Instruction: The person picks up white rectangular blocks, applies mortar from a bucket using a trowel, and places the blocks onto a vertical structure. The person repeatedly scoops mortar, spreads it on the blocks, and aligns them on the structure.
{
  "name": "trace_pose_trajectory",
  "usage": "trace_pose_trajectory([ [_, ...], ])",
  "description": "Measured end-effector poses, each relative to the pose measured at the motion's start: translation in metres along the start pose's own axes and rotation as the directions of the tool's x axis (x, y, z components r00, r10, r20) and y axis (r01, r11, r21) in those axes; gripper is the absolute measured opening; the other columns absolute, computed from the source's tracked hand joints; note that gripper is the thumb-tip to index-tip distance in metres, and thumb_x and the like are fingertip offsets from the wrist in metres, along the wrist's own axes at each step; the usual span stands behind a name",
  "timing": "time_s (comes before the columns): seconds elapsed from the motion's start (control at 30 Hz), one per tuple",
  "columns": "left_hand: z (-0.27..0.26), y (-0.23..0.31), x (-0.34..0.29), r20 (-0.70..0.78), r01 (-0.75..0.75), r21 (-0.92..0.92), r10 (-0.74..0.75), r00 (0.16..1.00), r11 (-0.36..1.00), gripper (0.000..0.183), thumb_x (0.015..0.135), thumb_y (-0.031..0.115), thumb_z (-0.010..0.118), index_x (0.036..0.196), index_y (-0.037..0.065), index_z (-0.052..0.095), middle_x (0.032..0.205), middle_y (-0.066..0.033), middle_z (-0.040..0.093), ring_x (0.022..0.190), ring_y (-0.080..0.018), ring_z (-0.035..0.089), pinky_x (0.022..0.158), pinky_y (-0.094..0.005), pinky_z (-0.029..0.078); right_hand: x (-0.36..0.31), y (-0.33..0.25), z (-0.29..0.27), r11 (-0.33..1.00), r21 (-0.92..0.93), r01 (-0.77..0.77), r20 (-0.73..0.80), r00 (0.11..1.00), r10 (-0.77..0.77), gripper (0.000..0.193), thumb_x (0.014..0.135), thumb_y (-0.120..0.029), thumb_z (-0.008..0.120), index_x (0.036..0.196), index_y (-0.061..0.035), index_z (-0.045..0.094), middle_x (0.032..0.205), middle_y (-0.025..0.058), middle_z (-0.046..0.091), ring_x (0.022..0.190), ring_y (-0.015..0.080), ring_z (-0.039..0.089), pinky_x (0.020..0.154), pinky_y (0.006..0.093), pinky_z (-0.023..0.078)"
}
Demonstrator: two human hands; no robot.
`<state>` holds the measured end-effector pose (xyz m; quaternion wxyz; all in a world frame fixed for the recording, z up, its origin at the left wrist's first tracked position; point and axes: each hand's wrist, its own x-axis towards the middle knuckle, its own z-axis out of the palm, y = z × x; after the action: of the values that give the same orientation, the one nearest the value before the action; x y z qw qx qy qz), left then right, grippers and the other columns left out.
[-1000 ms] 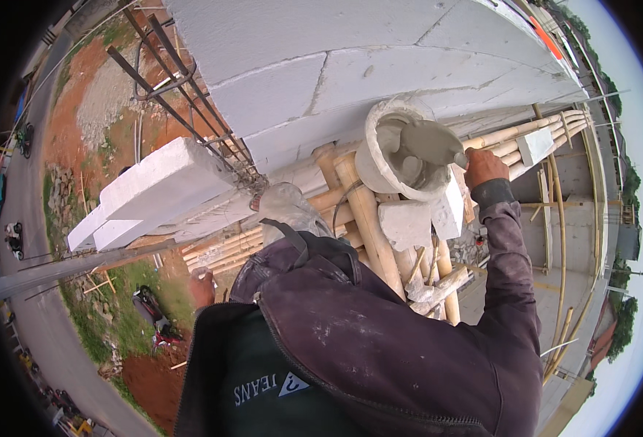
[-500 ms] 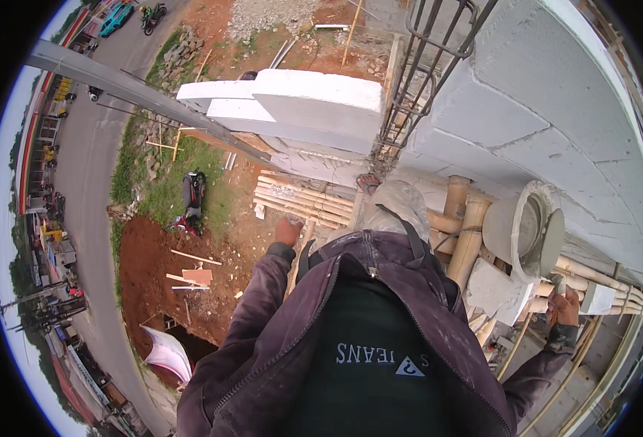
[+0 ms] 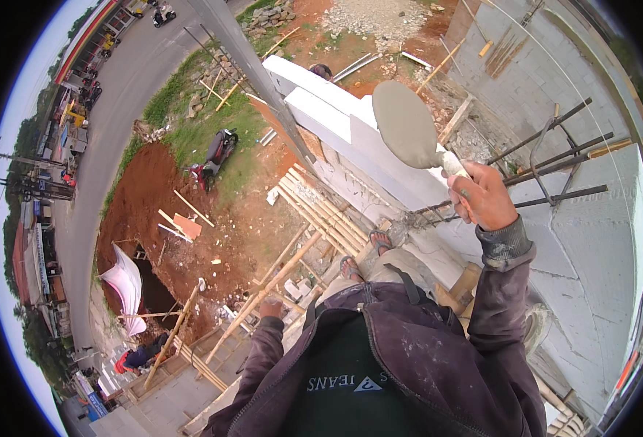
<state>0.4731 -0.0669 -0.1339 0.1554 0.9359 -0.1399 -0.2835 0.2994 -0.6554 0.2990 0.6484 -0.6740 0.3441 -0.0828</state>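
My right hand (image 3: 483,195) is closed around the handle of a trowel (image 3: 404,125), raised out in front of me. Grey mortar coats its broad oval blade, which in this view overlaps the white block wall (image 3: 314,109). My left hand (image 3: 270,307) hangs low at my left side, beside a long bamboo pole (image 3: 237,328). Its fingers are too small and unclear to tell whether they grip the pole. Behind my right sleeve, the rim of a round bucket (image 3: 537,328) shows in part.
Steel reinforcing bars (image 3: 554,164) stick out beside my right wrist. Bamboo poles (image 3: 314,207) lie below, near my sandalled feet (image 3: 365,255). A grey block wall (image 3: 591,240) rises at right. A co-worker (image 3: 143,355) is at lower left; a head (image 3: 321,71) shows behind the white wall.
My right hand has swung up and forward from beside the bucket, bringing the mortar-covered trowel with it. My body has turned, and my left hand now sits lower, near the bamboo pole.
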Motion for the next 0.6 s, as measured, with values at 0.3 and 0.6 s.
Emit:
trace_pose_trajectory([
  [0.3,0.033,-0.026,-0.287,-0.154,0.543,0.263,-0.521,0.839,0.797,0.013,0.071,0.016,0.069,0.062,0.007,0.064,0.066,-0.0104,0.064,0.063,-0.0304,0.064,0.060,-0.0416,0.054,0.398,-0.077,0.167,0.540,-0.708,0.456,0.204,0.863,-0.461,0.028,0.078,-0.011,0.063,0.103,0.0012,0.070,0.099,0.0274,0.068,0.098,0.0405,0.067,0.086,0.0451,0.053],
  [0.6,0.080,0.101,-0.322,-0.002,0.819,-0.278,-0.852,0.523,0.502,0.013,0.071,0.017,0.069,0.065,0.006,0.065,0.067,-0.0115,0.064,0.062,-0.0313,0.063,0.060,-0.0424,0.053,0.500,-0.071,0.266,0.388,-0.786,0.482,0.384,0.872,-0.306,0.028,0.084,-0.010,0.058,0.110,-0.0035,0.069,0.116,0.0256,0.065,0.112,0.0416,0.062,0.095,0.0486,0.051],
])
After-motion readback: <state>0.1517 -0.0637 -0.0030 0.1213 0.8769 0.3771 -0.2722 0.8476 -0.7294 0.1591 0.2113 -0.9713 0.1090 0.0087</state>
